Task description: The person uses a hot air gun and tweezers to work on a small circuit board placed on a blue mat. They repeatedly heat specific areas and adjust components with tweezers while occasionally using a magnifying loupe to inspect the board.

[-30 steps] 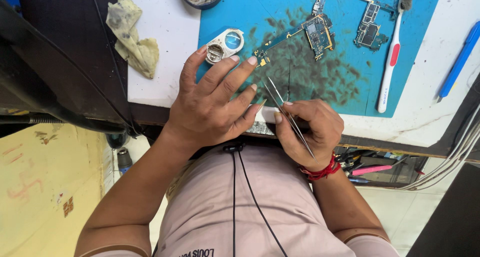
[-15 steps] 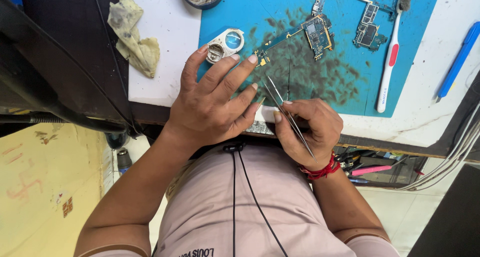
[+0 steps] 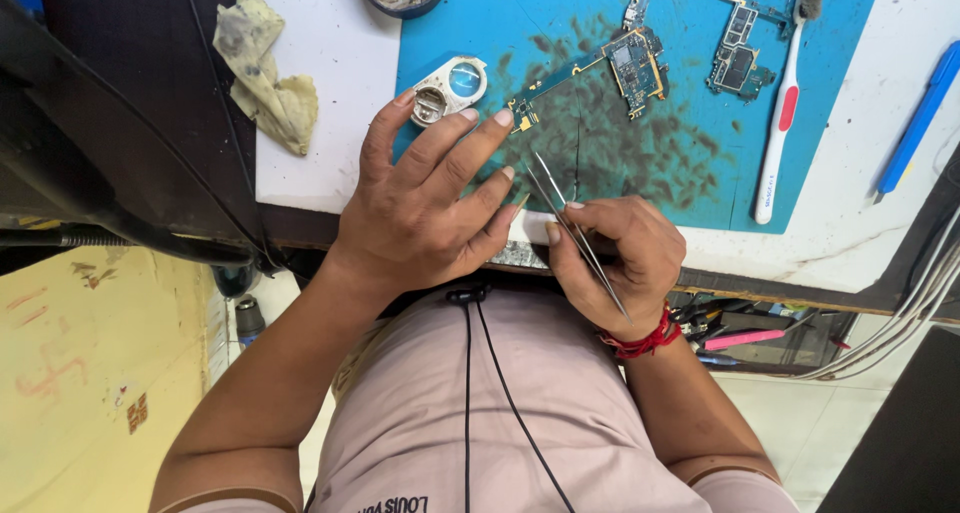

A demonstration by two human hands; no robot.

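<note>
A: The tabletop (image 3: pixel 330 93) carries a blue mat (image 3: pixel 700 123), stained dark.

B: The left hand (image 3: pixel 420 213) spreads its fingers beside the circuit board (image 3: pixel 600 68), fingertip pinning its near end, likely steadying it.

A: And the right hand (image 3: pixel 615 258)?

B: Its fingers are clamped on tweezers (image 3: pixel 560 208), tips aimed at that board. Nothing has shifted since a moment ago.

White bench (image 3: pixel 330 123), blue mat (image 3: pixel 520 33), rag (image 3: pixel 265 68)

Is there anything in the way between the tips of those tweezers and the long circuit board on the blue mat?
Nothing visible. The tweezers in the right hand point at the circuit board across bare, stained blue mat. The left hand lies beside that path, fingertips near the board's end.
</note>
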